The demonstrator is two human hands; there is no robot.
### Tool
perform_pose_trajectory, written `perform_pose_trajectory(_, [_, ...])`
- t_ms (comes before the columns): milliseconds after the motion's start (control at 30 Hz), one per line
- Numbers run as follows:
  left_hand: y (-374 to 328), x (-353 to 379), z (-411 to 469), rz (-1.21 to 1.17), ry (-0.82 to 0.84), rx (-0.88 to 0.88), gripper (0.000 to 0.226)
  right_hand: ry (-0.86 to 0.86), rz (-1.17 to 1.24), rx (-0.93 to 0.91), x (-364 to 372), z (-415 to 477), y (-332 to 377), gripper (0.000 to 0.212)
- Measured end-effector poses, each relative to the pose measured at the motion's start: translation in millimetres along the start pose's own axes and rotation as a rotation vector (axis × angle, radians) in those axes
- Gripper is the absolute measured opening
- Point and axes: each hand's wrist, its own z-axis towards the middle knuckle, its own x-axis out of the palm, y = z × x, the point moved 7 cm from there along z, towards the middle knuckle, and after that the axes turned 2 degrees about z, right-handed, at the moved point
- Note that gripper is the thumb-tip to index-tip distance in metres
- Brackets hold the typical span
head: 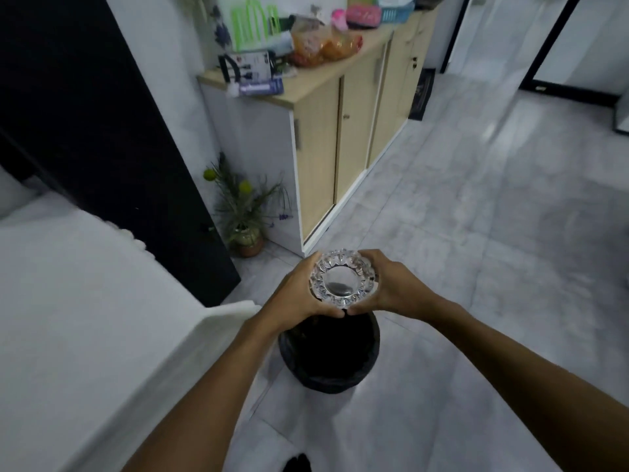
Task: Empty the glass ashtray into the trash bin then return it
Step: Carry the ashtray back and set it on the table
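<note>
The round cut-glass ashtray (343, 281) is held in both hands above the far rim of the trash bin (329, 356), a dark round bin lined with a black bag that stands on the tiled floor. My left hand (295, 294) grips the ashtray's left side and my right hand (391, 287) its right side, thumbs meeting under its near edge. The ashtray is tilted so its round centre faces me; whether that is its inside or its base I cannot tell. The bin's inside is dark.
A white surface (85, 318) fills the left. A black panel (102, 137) rises behind it. A potted plant (245, 216) stands by a wooden cabinet (340, 137) loaded with bags and boxes. Grey floor tiles (476, 250) stretch to the right.
</note>
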Motion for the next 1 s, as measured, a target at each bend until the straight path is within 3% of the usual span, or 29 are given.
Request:
perform_pose_trajectory(133, [-68.0, -64.1, -49.0, -0.014, -0.046, -0.018, 0.132, 0.022, -0.015, -0.052, -44.4, -21.7, 96.7, 0.105])
perform_pose_trajectory(300, [-130.6, -150.1, -113.0, 0.011, -0.143, 0.004, 0.101, 0.026, -0.019, -0.159, -74.8, -39.1, 211.3, 0.099])
perform_pose_trajectory(467, [-151.3, -224.2, -178.9, 0.021, -0.262, -0.038, 0.132, 0.039, -0.027, -0.32, -67.3, -42.6, 311.8, 0.096])
perform_pose_trajectory(667, [-133.5, -296.7, -273.7, 0.015, -0.458, -0.105, 0.108, 0.135, -0.039, -0.479, -4.1, -33.6, 408.8, 0.097])
perform_pose_trajectory(833, [-99.7, -348.8, -366.1, 0.019, -0.606, -0.2, 0.102, 0.283, -0.047, -0.578, 76.3, -33.0, 488.1, 0.096])
perform_pose_trajectory(1000, [-45.8, -393.6, -463.4, 0.002, -0.713, -0.299, 0.115, 0.372, -0.048, -0.648, 168.1, -44.7, 567.2, 0.1])
